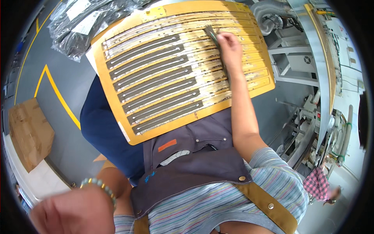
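Observation:
A yellow slotted board lies tilted across my lap. Dark zipper-like strips fill several slots on its left half, each with a small pale piece near its right end. Over the right half of the board, my right hand pinches a long dark strip, which hangs down along the slots below the fingers. The strip's upper end splits into loose ends. Raised at the lower left and away from the board is my left hand, with a beaded bracelet at the wrist; motion blurs its fingers.
Clear plastic bags of dark material sit beyond the board's far left corner. At the left, a cardboard box rests by a white surface. A flexible silver duct and a white metal frame stand at the right.

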Demonstrator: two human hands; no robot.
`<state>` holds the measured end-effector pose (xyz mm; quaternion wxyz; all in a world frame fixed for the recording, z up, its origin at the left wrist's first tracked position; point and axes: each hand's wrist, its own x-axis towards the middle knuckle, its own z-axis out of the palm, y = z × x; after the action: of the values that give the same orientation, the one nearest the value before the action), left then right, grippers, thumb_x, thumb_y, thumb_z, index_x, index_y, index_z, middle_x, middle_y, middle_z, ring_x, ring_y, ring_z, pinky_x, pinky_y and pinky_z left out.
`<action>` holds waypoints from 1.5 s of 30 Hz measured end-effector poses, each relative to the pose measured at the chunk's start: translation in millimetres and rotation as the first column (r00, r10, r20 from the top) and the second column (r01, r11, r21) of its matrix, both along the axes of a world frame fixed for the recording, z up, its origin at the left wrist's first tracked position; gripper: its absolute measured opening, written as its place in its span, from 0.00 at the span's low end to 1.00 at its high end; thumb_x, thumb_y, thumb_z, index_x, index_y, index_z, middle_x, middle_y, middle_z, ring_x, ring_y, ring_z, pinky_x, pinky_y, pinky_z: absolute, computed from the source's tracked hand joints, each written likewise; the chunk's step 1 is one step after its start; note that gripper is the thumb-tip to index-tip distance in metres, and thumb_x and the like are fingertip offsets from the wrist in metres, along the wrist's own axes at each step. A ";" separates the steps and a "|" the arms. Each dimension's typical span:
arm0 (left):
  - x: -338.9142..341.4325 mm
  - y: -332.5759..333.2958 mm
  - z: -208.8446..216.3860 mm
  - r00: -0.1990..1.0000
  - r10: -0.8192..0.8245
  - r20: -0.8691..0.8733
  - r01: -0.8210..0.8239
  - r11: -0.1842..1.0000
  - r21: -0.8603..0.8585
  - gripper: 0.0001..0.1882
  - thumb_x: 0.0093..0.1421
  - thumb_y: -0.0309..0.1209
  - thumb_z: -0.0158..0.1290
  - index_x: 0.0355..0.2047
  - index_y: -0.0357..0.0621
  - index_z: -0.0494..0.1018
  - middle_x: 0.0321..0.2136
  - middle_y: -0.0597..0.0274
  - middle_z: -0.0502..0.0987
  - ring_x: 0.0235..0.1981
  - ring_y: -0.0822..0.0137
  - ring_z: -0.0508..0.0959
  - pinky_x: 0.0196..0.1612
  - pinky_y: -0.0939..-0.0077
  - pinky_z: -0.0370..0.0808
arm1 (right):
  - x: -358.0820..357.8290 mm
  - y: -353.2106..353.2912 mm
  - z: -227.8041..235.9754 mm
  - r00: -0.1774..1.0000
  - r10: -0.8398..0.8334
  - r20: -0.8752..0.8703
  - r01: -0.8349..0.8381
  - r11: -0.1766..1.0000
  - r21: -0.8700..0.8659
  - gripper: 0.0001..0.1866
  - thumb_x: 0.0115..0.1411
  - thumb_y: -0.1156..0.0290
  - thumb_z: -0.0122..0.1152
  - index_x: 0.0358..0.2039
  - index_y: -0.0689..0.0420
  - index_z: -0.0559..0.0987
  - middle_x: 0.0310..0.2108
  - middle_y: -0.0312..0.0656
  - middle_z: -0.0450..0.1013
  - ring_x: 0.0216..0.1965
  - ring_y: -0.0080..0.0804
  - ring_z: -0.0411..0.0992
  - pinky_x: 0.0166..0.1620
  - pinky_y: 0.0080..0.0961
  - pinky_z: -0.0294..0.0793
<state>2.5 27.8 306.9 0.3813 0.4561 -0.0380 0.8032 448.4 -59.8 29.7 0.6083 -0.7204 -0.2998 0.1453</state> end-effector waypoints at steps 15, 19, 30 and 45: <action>73.3 -27.3 -208.0 0.410 -0.832 -0.374 -0.031 0.397 -0.917 0.06 0.69 0.25 0.63 0.44 0.36 0.81 0.39 0.64 0.84 0.35 0.76 0.83 0.35 0.82 0.79 | -153.4 -4.6 88.3 0.595 0.797 -0.102 -0.802 0.579 -0.149 0.11 0.60 0.73 0.76 0.41 0.59 0.84 0.32 0.39 0.81 0.33 0.28 0.77 0.38 0.27 0.76; 41.4 -1.4 -215.3 0.414 -0.750 -0.516 -0.133 0.511 -0.849 0.04 0.65 0.20 0.65 0.38 0.35 0.80 0.31 0.64 0.84 0.28 0.79 0.81 0.32 0.85 0.78 | -131.5 -10.3 76.2 0.593 0.792 -0.142 -0.797 0.554 -0.242 0.09 0.60 0.73 0.75 0.40 0.62 0.87 0.31 0.41 0.83 0.33 0.27 0.79 0.40 0.25 0.78; 39.1 133.3 -276.6 0.440 -0.542 -0.716 -0.331 0.643 -0.691 0.11 0.69 0.25 0.61 0.49 0.33 0.83 0.35 0.64 0.85 0.33 0.73 0.83 0.39 0.77 0.78 | -66.0 79.2 40.4 0.778 0.570 -0.263 -0.627 0.692 -0.357 0.09 0.68 0.66 0.69 0.37 0.58 0.84 0.27 0.27 0.76 0.30 0.13 0.70 0.34 0.17 0.71; 86.5 179.5 -298.8 0.018 -0.174 -0.985 -0.721 0.680 -0.134 0.17 0.61 0.28 0.64 0.50 0.40 0.80 0.28 0.62 0.82 0.38 0.56 0.82 0.46 0.59 0.77 | -36.8 159.5 6.4 0.832 0.445 -0.331 -0.552 0.721 -0.419 0.11 0.64 0.60 0.75 0.30 0.50 0.82 0.22 0.25 0.74 0.20 0.09 0.68 0.20 0.12 0.62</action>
<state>88.9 207.3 8.1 0.2443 0.7024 0.5989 0.2972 411.6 99.6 36.2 0.3667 -0.7247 -0.3708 0.4505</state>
